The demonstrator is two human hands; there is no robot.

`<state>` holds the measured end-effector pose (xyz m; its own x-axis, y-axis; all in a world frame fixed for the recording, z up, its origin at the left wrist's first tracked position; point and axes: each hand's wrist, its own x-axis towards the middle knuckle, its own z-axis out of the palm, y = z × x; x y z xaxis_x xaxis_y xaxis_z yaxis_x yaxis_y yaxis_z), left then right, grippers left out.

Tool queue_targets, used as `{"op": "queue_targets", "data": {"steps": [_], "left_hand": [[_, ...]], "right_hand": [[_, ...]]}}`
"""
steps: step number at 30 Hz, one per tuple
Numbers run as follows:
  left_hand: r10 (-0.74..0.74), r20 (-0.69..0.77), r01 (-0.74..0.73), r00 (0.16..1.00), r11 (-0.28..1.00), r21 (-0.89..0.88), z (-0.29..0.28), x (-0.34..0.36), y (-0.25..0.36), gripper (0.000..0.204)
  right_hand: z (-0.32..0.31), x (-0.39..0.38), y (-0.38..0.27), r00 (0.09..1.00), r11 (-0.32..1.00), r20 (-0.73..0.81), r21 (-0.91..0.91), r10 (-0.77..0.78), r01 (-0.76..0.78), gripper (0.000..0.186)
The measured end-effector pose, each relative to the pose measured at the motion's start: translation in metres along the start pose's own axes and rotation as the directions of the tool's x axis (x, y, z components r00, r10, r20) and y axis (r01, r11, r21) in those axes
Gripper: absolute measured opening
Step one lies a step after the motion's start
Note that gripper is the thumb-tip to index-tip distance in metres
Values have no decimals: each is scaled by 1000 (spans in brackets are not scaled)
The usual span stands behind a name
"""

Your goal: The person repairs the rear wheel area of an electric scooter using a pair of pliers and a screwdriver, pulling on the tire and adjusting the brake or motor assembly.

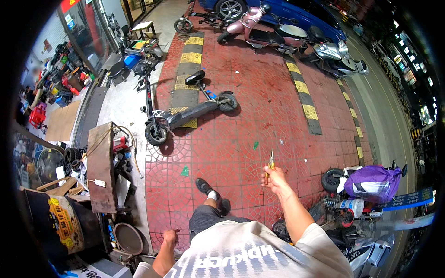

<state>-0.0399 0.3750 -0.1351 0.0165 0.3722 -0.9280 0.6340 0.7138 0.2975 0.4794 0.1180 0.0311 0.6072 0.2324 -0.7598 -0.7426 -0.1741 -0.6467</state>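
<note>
My right hand (275, 179) is stretched out in front of me, its fingers wrapped round yellow-handled pliers (271, 162). The metal jaws of the pliers point away from me, over the red paving. Low at my left side hangs my left hand (170, 237), fingers curled in, with nothing visible in them. Ahead and to the left is a black electric scooter (192, 114) with a seat, its front wheel nearer to me and its rear wheel farther right. Neither hand touches it.
A brown board-topped bench (102, 171) and a round bin (130, 238) stand on my left. Yellow-and-black ramps (303, 95) lie on the paving (222, 148). A pink moped (264, 34) and a blue car are parked far ahead; a purple-covered scooter (373, 180) is on the right.
</note>
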Motion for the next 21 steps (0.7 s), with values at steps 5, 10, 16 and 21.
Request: {"op": "queue_targets", "data": {"steps": [5, 10, 16, 21], "left_hand": [[0, -7, 0, 1000, 1000, -14, 3, -7, 5, 21], [1, 40, 1, 999, 999, -51, -5, 23, -20, 17], [-28, 1, 28, 1000, 999, -46, 2, -8, -4, 15], [-68, 0, 68, 998, 997, -47, -11, 4, -19, 21]], "right_hand": [[-41, 7, 40, 998, 939, -52, -343, -29, 9, 12], [-77, 18, 102, 985, 868, -155, -476, 78, -144, 14], [-190, 15, 185, 867, 661, -443, -584, 227, -471, 19], [-210, 4, 184, 808, 648, -530, -526, 257, -551, 24]]}}
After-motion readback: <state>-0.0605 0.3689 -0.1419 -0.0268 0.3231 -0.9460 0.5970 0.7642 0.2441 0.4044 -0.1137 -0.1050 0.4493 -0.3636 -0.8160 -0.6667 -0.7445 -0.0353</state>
